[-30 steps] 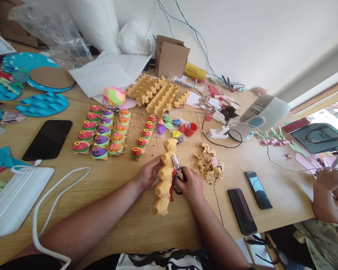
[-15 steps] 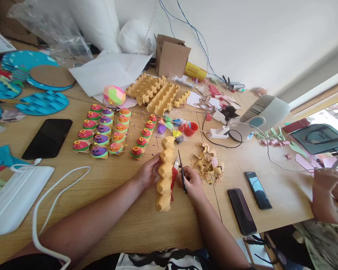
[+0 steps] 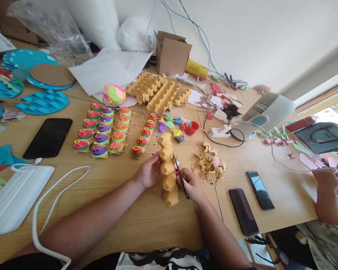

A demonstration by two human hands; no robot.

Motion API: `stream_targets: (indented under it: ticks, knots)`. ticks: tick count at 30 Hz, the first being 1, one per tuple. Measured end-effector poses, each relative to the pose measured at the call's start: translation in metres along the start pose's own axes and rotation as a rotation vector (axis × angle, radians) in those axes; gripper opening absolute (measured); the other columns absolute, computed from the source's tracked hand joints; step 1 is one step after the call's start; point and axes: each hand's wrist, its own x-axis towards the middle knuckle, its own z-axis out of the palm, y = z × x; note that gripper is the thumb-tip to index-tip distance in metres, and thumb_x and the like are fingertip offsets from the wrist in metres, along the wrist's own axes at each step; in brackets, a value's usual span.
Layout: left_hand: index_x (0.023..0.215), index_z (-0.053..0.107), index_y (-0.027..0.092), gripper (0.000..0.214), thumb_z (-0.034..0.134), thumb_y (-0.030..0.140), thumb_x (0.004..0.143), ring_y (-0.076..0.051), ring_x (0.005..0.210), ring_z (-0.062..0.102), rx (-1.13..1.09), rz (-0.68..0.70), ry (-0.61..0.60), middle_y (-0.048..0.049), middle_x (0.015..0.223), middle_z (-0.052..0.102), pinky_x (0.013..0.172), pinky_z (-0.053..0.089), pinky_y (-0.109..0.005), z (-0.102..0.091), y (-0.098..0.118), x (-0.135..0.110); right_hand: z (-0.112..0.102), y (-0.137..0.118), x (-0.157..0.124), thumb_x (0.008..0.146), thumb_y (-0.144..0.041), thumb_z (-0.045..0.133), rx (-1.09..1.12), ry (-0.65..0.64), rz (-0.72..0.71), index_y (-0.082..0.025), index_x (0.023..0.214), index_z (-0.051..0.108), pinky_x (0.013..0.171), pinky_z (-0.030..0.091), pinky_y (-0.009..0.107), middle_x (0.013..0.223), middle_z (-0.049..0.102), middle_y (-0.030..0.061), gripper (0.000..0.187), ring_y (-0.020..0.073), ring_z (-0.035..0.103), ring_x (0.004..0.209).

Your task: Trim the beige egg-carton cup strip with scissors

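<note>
My left hand [image 3: 148, 173] grips a long yellow strip of egg-carton cups [image 3: 168, 168] by its middle, holding it nearly upright over the wooden table [image 3: 124, 210]. My right hand [image 3: 192, 184] is closed on a pair of scissors [image 3: 180, 174] with red handles. The blades are apart and touch the strip's right edge. A heap of cardboard trimmings [image 3: 208, 162] lies just right of my right hand.
Rows of painted carton cups [image 3: 104, 130] sit ahead on the left, uncut egg trays [image 3: 157, 92] behind them. A black phone [image 3: 48, 138] lies at left, two phones [image 3: 250, 198] at right. A small fan [image 3: 266, 112], a white device with cable [image 3: 15, 198] and another person's hands [image 3: 331, 183] border the area.
The carton strip has been lifted and turned more upright. The scissors have swung from lying against the strip to pointing up along its right edge, blades open.
</note>
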Motion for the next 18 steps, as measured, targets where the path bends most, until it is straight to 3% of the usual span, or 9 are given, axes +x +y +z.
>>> stream_targets:
  ticks: [8,18]
  knots:
    - [0.102,0.073,0.02,0.015,0.075,0.032,0.095,-0.028,0.091,0.08,-0.017,-0.039,0.005,-0.0053,0.095,0.08,0.088,0.064,-0.042,-0.002,0.0,0.0,-0.004,0.008,-0.004,0.087,-0.048,0.066,-0.28,0.101,-0.051,-0.022,0.077,0.057,0.055,0.03,0.026,0.064,0.049,-0.0045,0.029,0.0126,0.041,0.059]
    - [0.103,0.074,0.02,0.023,0.081,0.037,0.09,-0.03,0.095,0.079,0.005,-0.036,-0.008,-0.0057,0.097,0.081,0.088,0.064,-0.044,-0.003,0.0,-0.001,-0.002,0.012,-0.006,0.087,-0.05,0.064,-0.425,0.14,-0.061,-0.024,0.075,0.05,0.057,0.029,0.026,0.063,0.048,-0.0045,0.032,0.0134,0.043,0.06]
